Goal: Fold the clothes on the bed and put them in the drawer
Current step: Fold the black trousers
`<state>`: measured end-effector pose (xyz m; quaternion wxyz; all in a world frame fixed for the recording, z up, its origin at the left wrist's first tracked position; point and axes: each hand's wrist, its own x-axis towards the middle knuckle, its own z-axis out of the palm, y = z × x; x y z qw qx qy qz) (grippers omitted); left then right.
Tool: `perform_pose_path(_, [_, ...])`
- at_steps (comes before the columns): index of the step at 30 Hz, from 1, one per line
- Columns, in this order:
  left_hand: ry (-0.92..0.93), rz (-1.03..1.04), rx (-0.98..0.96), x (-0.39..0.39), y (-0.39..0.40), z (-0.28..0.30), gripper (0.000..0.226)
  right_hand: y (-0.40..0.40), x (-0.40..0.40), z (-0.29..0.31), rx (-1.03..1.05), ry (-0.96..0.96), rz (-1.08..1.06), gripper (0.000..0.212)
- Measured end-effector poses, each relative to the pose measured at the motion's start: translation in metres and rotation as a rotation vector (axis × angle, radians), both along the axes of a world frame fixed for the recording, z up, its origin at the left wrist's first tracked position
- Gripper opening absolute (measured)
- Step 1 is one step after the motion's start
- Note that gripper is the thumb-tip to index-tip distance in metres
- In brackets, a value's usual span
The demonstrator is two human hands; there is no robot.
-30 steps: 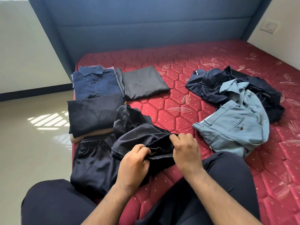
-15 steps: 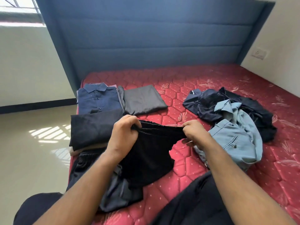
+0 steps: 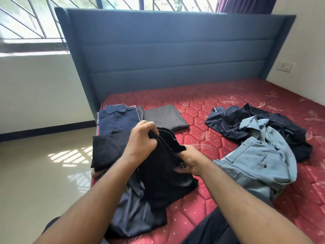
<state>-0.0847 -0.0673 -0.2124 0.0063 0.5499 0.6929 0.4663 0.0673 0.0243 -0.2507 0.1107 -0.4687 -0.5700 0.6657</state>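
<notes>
A black pair of shorts (image 3: 163,175) with an elastic waistband hangs above the red mattress (image 3: 211,138). My left hand (image 3: 140,138) grips the waistband at the top. My right hand (image 3: 190,158) holds the same waistband lower and to the right. Under the shorts lies a dark grey shiny garment (image 3: 135,213). Folded pieces sit along the left edge: a navy shirt (image 3: 117,118), a grey folded cloth (image 3: 164,117) and a black folded cloth (image 3: 109,148). An unfolded heap lies at the right, with light blue trousers (image 3: 255,161) and dark garments (image 3: 232,122).
A blue padded headboard (image 3: 167,55) stands behind the bed below a barred window. The tiled floor (image 3: 40,173) lies to the left of the bed. A wall with a socket plate (image 3: 285,66) closes the right side. My dark-trousered legs are at the bottom.
The view has tilted up, showing the window. My hands have come closer together on the waistband, the left one higher, and the shorts hang bunched between them.
</notes>
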Motion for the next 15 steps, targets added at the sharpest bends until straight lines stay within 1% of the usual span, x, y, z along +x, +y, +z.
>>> perform_pose_path(3, [0.028, -0.044, -0.03, -0.009, -0.004, 0.0, 0.029, 0.006, -0.001, 0.02, 0.166, 0.014, -0.093, 0.024])
perform_pose_path(4, [0.032, -0.075, -0.047, -0.011, -0.005, 0.001, 0.029, 0.012, 0.002, 0.03, 0.237, -0.006, -0.084, 0.024])
perform_pose_path(5, [0.032, -0.106, -0.063, -0.012, -0.005, 0.002, 0.03, 0.019, 0.005, 0.042, 0.298, -0.058, -0.02, 0.022])
perform_pose_path(6, [0.03, -0.128, -0.083, -0.013, -0.003, 0.003, 0.032, 0.027, 0.009, 0.054, 0.315, -0.117, 0.082, 0.021])
perform_pose_path(7, [0.02, -0.136, -0.096, -0.013, -0.001, 0.004, 0.033, 0.035, 0.014, 0.064, 0.257, -0.15, 0.183, 0.023])
perform_pose_path(8, [-0.003, -0.132, -0.099, -0.011, 0.001, 0.005, 0.033, 0.042, 0.019, 0.074, 0.147, -0.152, 0.253, 0.028])
perform_pose_path(9, [-0.036, -0.123, -0.091, -0.008, 0.003, 0.006, 0.033, 0.049, 0.024, 0.082, 0.035, -0.12, 0.281, 0.03])
perform_pose_path(10, [-0.068, -0.112, -0.082, -0.005, 0.005, 0.006, 0.031, 0.054, 0.028, 0.088, -0.02, -0.08, 0.267, 0.027])
perform_pose_path(11, [-0.098, -0.103, -0.068, -0.002, 0.008, 0.007, 0.028, 0.058, 0.03, 0.092, -0.012, -0.047, 0.221, 0.022])
perform_pose_path(13, [-0.155, -0.096, -0.041, -0.001, 0.016, 0.018, 0.02, 0.068, 0.031, 0.101, 0.109, -0.015, 0.046, 0.017])
perform_pose_path(15, [-0.204, -0.124, -0.054, -0.01, 0.032, 0.048, 0.018, 0.08, 0.029, 0.124, 0.28, -0.004, -0.12, 0.025])
